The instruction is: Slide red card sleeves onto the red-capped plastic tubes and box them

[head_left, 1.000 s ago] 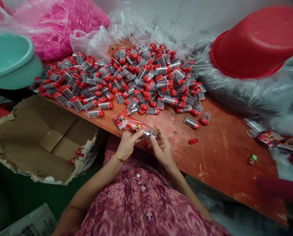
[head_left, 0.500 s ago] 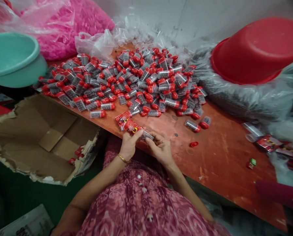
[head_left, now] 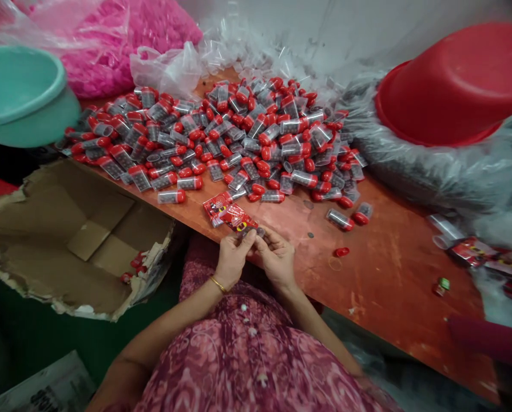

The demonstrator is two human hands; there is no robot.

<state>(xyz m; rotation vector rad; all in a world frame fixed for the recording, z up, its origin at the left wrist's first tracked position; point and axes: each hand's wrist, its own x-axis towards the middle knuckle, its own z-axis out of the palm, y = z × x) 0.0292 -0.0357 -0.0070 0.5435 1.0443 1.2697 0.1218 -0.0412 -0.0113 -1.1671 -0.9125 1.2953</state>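
My left hand (head_left: 232, 258) and my right hand (head_left: 277, 257) meet at the table's front edge, fingers closed, thumbs almost touching. Between the fingertips a little of a clear tube with dark contents (head_left: 259, 232) shows; the rest is covered. A red printed sleeve (head_left: 237, 217) sticks out beyond my left fingers, against that tube. Whether the tube sits inside it, I cannot tell. Under and beside it lies another red printed piece (head_left: 215, 209). Just past my hands spreads a big heap of clear tubes with red caps (head_left: 247, 137), dark beads inside many.
A torn cardboard box (head_left: 101, 229) stands at the left below the table (head_left: 393, 286). Beyond are a turquoise basin (head_left: 19, 123) and pink pieces in plastic (head_left: 153, 34). On the right, an upturned red bucket (head_left: 457, 86) rests on a filled clear bag (head_left: 410, 166). A loose red cap (head_left: 341, 252) lies nearby.
My hands have come closer together, and the right fingers now cover most of the tube that showed before. The view has shifted slightly.
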